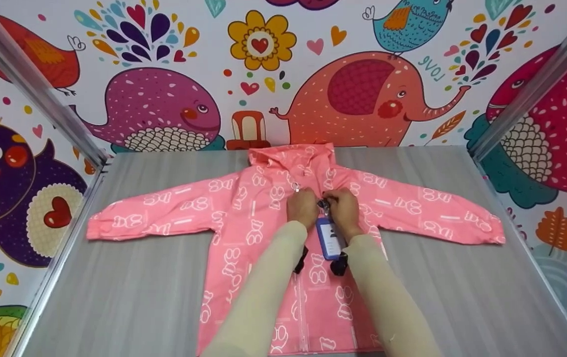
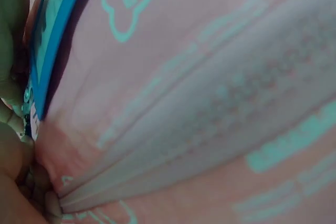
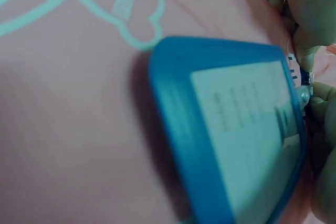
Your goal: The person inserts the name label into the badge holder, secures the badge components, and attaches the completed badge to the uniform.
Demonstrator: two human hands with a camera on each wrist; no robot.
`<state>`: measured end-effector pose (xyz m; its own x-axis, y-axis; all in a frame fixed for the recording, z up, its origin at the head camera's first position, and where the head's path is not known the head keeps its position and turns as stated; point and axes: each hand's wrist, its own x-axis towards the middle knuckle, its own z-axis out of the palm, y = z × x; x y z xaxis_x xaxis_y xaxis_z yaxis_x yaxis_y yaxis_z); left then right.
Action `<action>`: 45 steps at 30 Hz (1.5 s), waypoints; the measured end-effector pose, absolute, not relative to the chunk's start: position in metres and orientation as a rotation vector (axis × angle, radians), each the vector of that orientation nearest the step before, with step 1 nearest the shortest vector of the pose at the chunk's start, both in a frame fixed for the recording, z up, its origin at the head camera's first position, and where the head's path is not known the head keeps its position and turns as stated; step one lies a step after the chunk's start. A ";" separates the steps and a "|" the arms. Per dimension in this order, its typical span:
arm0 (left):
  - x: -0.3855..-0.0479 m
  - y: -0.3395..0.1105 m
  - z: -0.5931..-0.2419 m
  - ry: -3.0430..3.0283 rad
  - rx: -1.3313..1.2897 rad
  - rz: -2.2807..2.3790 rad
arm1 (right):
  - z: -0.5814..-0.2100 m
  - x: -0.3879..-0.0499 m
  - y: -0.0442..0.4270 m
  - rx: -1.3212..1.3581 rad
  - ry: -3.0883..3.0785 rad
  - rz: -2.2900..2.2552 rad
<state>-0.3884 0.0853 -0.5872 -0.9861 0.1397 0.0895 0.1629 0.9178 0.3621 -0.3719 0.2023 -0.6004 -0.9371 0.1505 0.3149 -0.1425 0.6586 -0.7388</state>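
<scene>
A pink hooded jacket (image 1: pixel 258 248) with white line drawings lies spread front up, its zipper (image 1: pixel 302 312) down the middle. Over its chest hangs a blue-framed badge (image 1: pixel 330 239) with a white card, also large in the right wrist view (image 3: pixel 247 124). My right hand (image 1: pixel 345 213) pinches the badge's clip (image 3: pixel 303 95) at its top. Beside it, my left hand (image 1: pixel 304 207) has curled fingers on the jacket near the zipper; folds run to its fingertips in the left wrist view (image 2: pixel 23 182). Fingers partly hide what each hand holds.
The grey wood-grain table (image 1: pixel 129 292) extends on both sides of the jacket. Metal posts (image 1: pixel 40 84) stand at the back corners. Behind is a wall (image 1: pixel 263 99) with colourful cartoon animals. Black wrist straps (image 1: pixel 339 265) sit beneath the forearms.
</scene>
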 end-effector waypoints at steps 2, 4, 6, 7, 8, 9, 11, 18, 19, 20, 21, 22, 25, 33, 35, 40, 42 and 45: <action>-0.388 0.085 -0.586 -3.020 -0.225 -0.598 | -0.602 -0.372 0.202 0.001 -2.514 1.155; -0.388 0.086 -0.585 -3.032 -0.212 -0.626 | -0.604 -0.371 0.202 0.003 -2.504 1.143; -0.388 0.086 -0.584 -3.030 -0.207 -0.646 | -0.606 -0.371 0.202 0.001 -2.494 1.145; -0.388 0.086 -0.583 -3.030 -0.203 -0.646 | -0.606 -0.371 0.202 0.003 -2.490 1.142; -0.388 0.087 -0.583 -3.028 -0.197 -0.647 | -0.606 -0.372 0.202 0.001 -2.486 1.146; -0.389 0.087 -0.583 -3.028 -0.192 -0.646 | -0.607 -0.372 0.202 -0.001 -2.483 1.149; -0.389 0.087 -0.583 -3.027 -0.179 -0.641 | -0.607 -0.373 0.201 -0.008 -2.475 1.161; -0.388 0.087 -0.584 -3.036 -0.142 -0.608 | -0.608 -0.372 0.199 -0.020 -2.461 1.178; -0.387 0.087 -0.583 -3.032 -0.140 -0.610 | -0.608 -0.372 0.199 -0.020 -2.462 1.172; -0.387 0.088 -0.583 -3.027 -0.140 -0.612 | -0.608 -0.372 0.199 -0.020 -2.465 1.168; -0.386 0.088 -0.583 -3.020 -0.141 -0.613 | -0.608 -0.372 0.199 -0.020 -2.467 1.164; -0.386 0.088 -0.583 -3.012 -0.142 -0.617 | -0.607 -0.373 0.199 -0.024 -2.472 1.160; -0.388 0.088 -0.590 -2.972 -0.157 -0.603 | -0.607 -0.373 0.199 -0.040 -2.483 1.170; -0.387 0.088 -0.588 -2.990 -0.131 -0.649 | -0.608 -0.374 0.199 -0.064 -2.499 1.179; -0.389 0.088 -0.591 -2.996 -0.131 -0.657 | -0.608 -0.374 0.199 -0.067 -2.496 1.186; -0.390 0.088 -0.593 -2.997 -0.133 -0.639 | -0.608 -0.374 0.199 -0.074 -2.510 1.187; -0.389 0.088 -0.593 -2.991 -0.141 -0.635 | -0.608 -0.374 0.199 -0.078 -2.513 1.190; -0.388 0.086 -0.593 -2.961 -0.162 -0.635 | -0.608 -0.373 0.199 -0.066 -2.512 1.186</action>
